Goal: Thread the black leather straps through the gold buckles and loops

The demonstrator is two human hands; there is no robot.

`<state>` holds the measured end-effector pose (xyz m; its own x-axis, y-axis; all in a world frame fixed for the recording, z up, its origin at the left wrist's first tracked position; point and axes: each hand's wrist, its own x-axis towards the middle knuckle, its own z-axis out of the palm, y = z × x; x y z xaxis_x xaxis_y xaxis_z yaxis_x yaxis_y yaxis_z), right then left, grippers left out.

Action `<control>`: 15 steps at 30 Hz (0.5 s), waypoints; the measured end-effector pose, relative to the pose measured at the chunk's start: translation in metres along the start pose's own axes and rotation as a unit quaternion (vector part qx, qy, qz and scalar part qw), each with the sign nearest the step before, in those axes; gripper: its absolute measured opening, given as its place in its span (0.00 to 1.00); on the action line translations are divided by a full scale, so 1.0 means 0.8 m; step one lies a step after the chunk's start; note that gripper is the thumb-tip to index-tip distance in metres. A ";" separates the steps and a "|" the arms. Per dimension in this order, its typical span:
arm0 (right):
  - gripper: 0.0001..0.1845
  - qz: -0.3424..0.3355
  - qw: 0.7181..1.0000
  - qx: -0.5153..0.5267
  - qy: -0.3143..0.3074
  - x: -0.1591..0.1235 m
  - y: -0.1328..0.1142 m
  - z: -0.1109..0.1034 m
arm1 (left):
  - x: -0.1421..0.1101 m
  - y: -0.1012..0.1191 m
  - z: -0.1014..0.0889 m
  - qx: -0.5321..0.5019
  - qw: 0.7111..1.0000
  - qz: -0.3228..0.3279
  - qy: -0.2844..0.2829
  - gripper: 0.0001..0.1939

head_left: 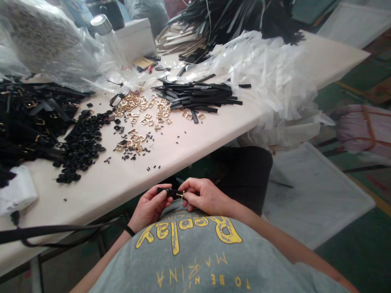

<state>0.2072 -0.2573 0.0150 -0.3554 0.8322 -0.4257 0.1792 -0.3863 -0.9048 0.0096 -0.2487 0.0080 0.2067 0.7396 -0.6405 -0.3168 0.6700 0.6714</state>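
Close to my body, just off the table's front edge, my left hand pinches a black strap between thumb and fingers. At the strap's other end, my right hand is closed on a gold buckle fitted there. Part of the strap and buckle is hidden by my fingers. On the table ahead lie loose gold buckles and a smaller group with tiny black pieces around it. A heap of small black loops sits to the left of these.
Black strips lie stacked behind the buckles. Finished-looking black straps with buckles pile up at the left. Clear plastic bags drape over the right of the table. A glass bottle and a white box stand at the back.
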 end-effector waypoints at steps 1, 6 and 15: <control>0.08 -0.003 1.000 0.008 0.001 0.001 0.000 0.002 | 0.000 0.000 0.001 0.002 1.000 0.000 -0.003 0.19; 0.06 -0.014 1.000 0.025 0.000 0.007 -0.002 0.008 | 0.001 0.000 0.004 0.024 1.000 0.016 -0.004 0.18; 0.01 -0.041 0.997 -0.047 0.045 0.010 -0.011 0.009 | -0.004 -0.001 0.002 0.130 0.985 0.110 -0.013 0.17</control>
<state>0.1961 -0.2499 0.0191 -0.2886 0.8936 -0.3437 0.2405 -0.2798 -0.9294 0.0104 -0.2511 0.0101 0.1850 0.8681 -0.4607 -0.1094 0.4841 0.8682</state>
